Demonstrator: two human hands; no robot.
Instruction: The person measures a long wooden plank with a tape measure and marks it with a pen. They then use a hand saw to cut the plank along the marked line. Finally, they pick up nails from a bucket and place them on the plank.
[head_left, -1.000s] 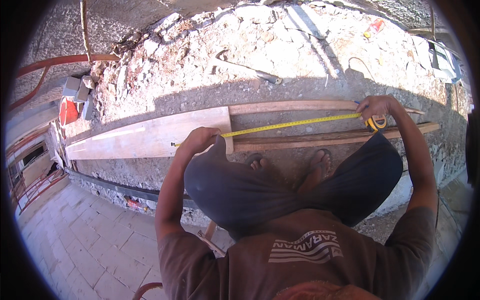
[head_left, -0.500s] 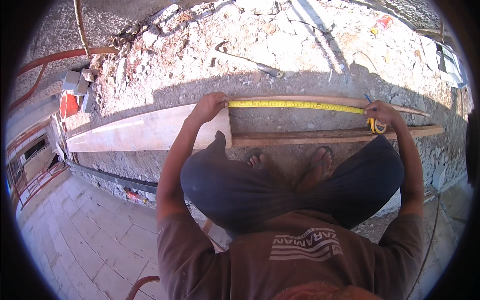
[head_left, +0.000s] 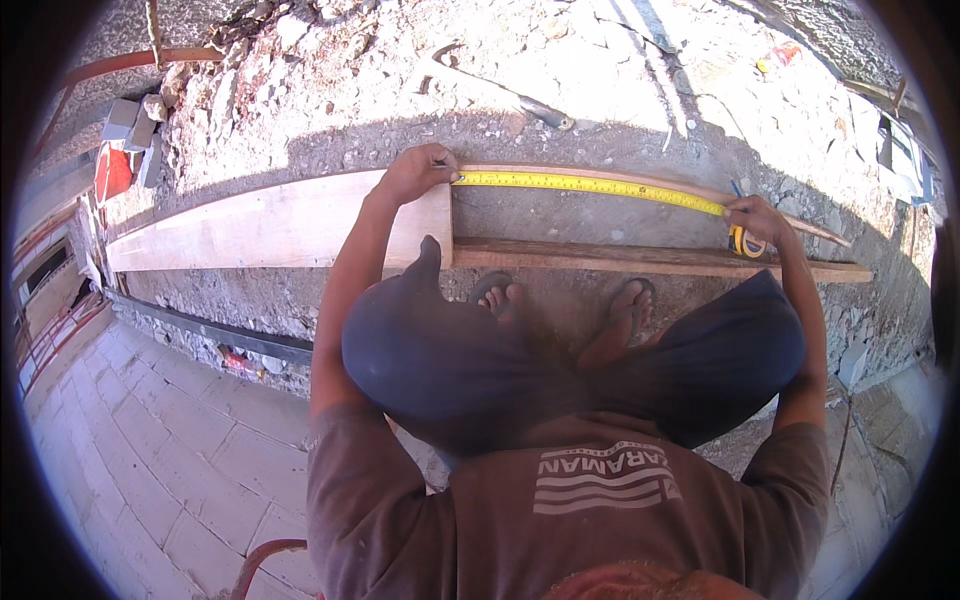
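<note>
A yellow tape measure blade [head_left: 590, 184] stretches between my hands along the far one of two long wooden strips. My left hand [head_left: 418, 175] pinches the blade's end at the right edge of a pale wooden board [head_left: 250, 225]. My right hand [head_left: 758, 218] grips the blade near the yellow and black tape case [head_left: 745, 242], which hangs just below the fingers. A thin blue stick [head_left: 737, 188], perhaps a pencil, pokes up from that same hand. The near wooden strip [head_left: 620, 257] runs between the tape and my sandalled feet.
A hammer [head_left: 545, 110] lies on the rubble beyond the strips. Grey blocks [head_left: 135, 125] and an orange-red object [head_left: 113, 172] stand at far left. A dark bar [head_left: 215, 325] borders the paved floor [head_left: 190, 430]. A red curved pipe [head_left: 265, 560] is at lower left.
The view has shifted, so the boards and tape appear higher and slightly further left. Both hands keep their hold, and the tape stays stretched between them.
</note>
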